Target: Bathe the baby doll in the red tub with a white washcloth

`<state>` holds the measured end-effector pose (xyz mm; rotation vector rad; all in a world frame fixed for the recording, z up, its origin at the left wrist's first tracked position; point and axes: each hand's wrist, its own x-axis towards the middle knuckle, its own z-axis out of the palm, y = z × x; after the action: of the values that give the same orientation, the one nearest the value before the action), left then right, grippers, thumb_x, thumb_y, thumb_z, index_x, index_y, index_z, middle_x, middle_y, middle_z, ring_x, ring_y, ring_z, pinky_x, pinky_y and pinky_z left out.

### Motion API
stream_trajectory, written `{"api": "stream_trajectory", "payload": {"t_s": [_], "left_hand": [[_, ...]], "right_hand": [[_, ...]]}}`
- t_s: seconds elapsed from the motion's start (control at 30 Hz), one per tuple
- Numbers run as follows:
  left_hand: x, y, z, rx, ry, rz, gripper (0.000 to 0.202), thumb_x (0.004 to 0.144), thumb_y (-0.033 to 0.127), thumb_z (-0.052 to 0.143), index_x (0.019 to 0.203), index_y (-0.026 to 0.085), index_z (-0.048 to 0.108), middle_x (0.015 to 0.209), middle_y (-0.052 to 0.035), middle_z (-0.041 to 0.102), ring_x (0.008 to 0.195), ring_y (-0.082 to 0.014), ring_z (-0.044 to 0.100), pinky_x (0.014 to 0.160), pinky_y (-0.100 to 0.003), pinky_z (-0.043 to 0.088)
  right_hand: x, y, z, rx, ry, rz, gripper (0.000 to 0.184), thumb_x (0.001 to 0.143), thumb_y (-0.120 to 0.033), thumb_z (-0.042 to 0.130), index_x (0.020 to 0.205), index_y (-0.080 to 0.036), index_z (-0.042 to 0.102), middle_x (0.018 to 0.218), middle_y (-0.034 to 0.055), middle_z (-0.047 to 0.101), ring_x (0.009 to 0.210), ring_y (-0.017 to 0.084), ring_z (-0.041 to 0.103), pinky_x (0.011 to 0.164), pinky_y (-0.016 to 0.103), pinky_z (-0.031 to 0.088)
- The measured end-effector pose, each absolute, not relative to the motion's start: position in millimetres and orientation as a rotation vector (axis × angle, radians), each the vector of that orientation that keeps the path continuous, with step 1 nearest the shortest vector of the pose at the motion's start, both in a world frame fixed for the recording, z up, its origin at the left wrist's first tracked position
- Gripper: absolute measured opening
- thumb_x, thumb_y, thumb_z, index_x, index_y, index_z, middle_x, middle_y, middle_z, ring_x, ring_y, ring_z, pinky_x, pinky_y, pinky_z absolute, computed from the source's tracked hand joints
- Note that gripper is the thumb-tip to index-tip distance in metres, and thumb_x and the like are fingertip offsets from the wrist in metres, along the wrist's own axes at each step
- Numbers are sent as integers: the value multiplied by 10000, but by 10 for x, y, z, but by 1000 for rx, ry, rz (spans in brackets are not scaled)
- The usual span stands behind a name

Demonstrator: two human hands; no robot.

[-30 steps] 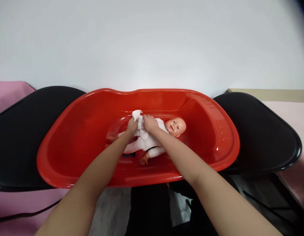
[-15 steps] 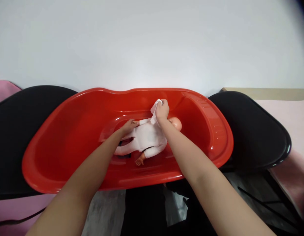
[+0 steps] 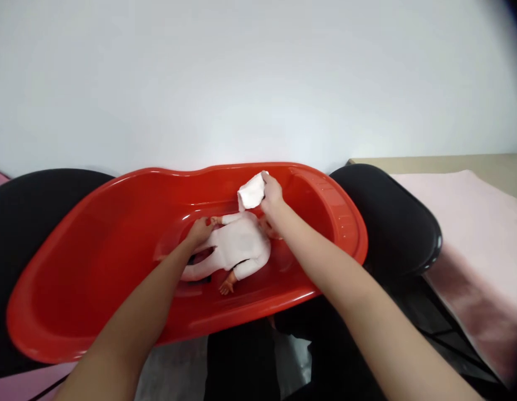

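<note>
A baby doll in a white suit (image 3: 237, 245) lies inside a red plastic baby tub (image 3: 116, 234), its head hidden behind my right wrist. My right hand (image 3: 272, 195) is closed on a small white cloth (image 3: 250, 191), held above the doll's head end near the tub's far wall. My left hand (image 3: 199, 230) rests on the doll's far arm and side, fingers curled on it. The doll's near hand (image 3: 226, 286) pokes out toward the front of the tub.
The tub rests across two black chair seats, one at the left (image 3: 28, 211) and one at the right (image 3: 392, 223). A pink-covered surface (image 3: 471, 223) lies at the right. A plain white wall (image 3: 258, 78) stands behind. Dark floor shows below the tub.
My right hand took the white cloth from the doll's middle up toward its head end. The doll's face is now hidden. The view swung right, so the tub sits further left.
</note>
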<state>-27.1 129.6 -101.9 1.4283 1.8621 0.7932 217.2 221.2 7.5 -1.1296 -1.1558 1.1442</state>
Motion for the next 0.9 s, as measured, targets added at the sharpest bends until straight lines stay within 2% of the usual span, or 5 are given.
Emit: {"api": "stream_trajectory", "payload": {"t_s": [0.1, 0.27, 0.63, 0.77, 0.9], "left_hand": [[-322, 1283, -962, 1614, 2082, 455, 401, 1054, 502, 552, 1162, 149, 710, 1167, -184, 775, 1028, -328, 726, 863, -389, 523], [-248, 1269, -796, 1861, 2208, 317, 394, 1083, 373, 469, 1239, 86, 688, 1364, -291, 655, 1233, -447, 669, 999, -519, 513], [151, 1173, -376, 2193, 2095, 519, 520, 1124, 301, 300, 1517, 155, 606, 1583, -178, 571, 1344, -360, 635, 1067, -471, 533], [2, 971, -252, 2366, 1896, 320, 623, 1067, 368, 435, 1650, 153, 486, 1729, -203, 408, 1420, -413, 586, 1115, -530, 516], [-395, 691, -299, 2276, 1763, -12, 715, 912, 479, 675, 1562, 193, 591, 1704, -220, 443, 1430, -439, 576, 1074, -537, 532]], "right_hand": [[2890, 2159, 642, -1035, -1149, 1011, 261, 995, -471, 613, 992, -215, 568, 889, 27, 659, 842, 183, 679, 765, 315, 600], [4368, 1918, 1303, -1276, -1466, 175, 241, 890, -419, 711, 975, -223, 599, 964, 39, 676, 898, 192, 617, 871, 364, 548], [5143, 1115, 553, -1745, -2241, -57, 284, 1020, -376, 631, 1232, -283, 794, 1342, 150, 710, 1115, 330, 696, 959, 476, 547], [4947, 1020, 684, -1672, -2377, -254, 299, 1059, -372, 582, 1205, -250, 813, 1494, 180, 652, 1310, 396, 607, 1071, 557, 501], [4690, 1038, 678, -1661, -2256, -178, 321, 1058, -317, 544, 1232, -207, 791, 1591, 180, 598, 1422, 396, 550, 1162, 572, 467]]}}
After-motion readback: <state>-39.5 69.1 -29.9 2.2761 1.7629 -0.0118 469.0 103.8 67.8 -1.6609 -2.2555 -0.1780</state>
